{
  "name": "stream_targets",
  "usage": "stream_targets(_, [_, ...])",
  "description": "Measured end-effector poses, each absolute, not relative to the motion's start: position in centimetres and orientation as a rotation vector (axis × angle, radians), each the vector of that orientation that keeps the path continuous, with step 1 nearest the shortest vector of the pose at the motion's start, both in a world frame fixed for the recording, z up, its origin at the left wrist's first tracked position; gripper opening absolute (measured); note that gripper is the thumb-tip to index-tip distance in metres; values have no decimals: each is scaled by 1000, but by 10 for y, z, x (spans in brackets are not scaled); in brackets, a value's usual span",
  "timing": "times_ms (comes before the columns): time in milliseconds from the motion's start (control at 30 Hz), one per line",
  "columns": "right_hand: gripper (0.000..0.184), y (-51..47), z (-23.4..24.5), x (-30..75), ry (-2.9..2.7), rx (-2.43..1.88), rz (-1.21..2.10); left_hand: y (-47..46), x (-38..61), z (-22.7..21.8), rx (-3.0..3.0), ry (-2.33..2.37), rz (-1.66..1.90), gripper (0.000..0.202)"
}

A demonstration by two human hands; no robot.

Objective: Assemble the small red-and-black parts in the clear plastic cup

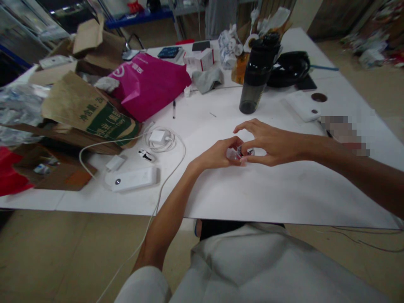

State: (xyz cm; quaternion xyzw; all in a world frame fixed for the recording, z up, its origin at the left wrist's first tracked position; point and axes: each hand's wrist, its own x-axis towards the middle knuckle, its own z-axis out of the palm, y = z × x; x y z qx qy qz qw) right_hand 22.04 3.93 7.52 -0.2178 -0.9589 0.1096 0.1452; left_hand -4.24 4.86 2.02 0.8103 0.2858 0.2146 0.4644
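Both of my hands meet over the middle of the white table (252, 189). My left hand (217, 155) is curled, its fingers closed round a small clear and red object (241, 152). My right hand (268, 141) pinches the same small object from the right with thumb and forefinger, the other fingers arched above it. The object is mostly hidden by my fingers and too small to name.
A dark bottle (257, 73) stands behind my hands. To the left lie a white power strip (132, 179), a white cable and charger (158, 136), a pink bag (148, 82) and brown cardboard (85, 109). A white box (303, 106) and black cables (292, 67) sit at the right.
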Motion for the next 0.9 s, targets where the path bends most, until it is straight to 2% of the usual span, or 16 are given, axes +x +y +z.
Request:
stream_targets(200, [17, 41, 75, 224, -2743, -669, 329, 49, -44, 18, 2002, 681, 547, 46])
stream_targets(633, [21, 42, 75, 221, -2720, -687, 103, 50, -43, 18, 2024, 721, 534, 47])
stream_targets(900, [22, 44, 74, 219, -2753, -763, 132, 50, -43, 17, 2019, 710, 537, 50])
